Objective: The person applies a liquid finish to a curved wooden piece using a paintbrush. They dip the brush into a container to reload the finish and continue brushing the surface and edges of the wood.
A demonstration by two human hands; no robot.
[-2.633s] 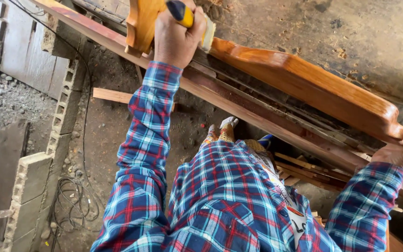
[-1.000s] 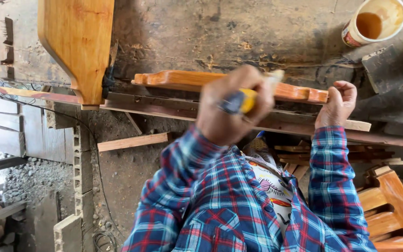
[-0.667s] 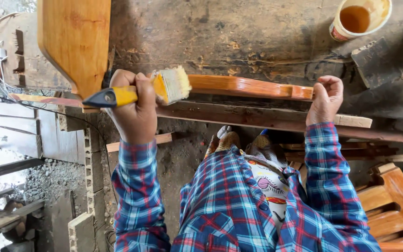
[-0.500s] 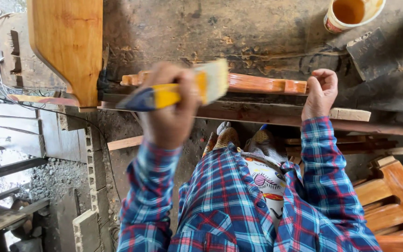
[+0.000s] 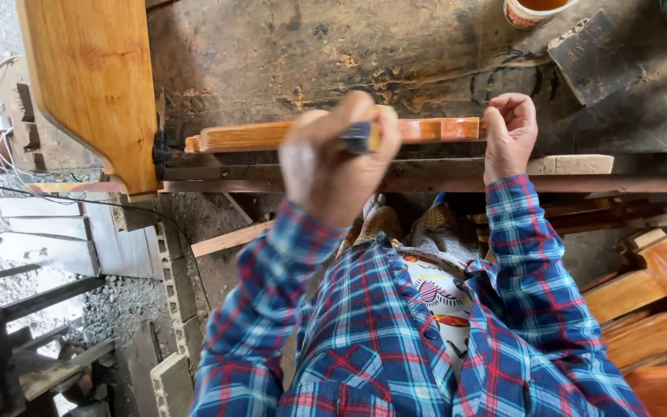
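Observation:
My left hand (image 5: 333, 166) is closed around a paintbrush (image 5: 364, 137) with a yellow and blue handle; its bristles are hidden behind my fist. The brush is over a long orange varnished wooden piece (image 5: 248, 136) lying along the workbench. My right hand (image 5: 509, 131) grips the right end of that same piece, fingers curled over it. Both sleeves are blue and red plaid.
A wide varnished wooden panel (image 5: 90, 85) stands at the left. A cup of brown varnish (image 5: 533, 9) sits at the top right near a dark block (image 5: 590, 54). More varnished wooden parts (image 5: 650, 316) lie lower right. Concrete blocks (image 5: 171, 371) and gravel are lower left.
My left hand has swung the brush rightward and turned it, so the bristles that showed before are now hidden behind the fist. My right hand has stayed on the piece's end.

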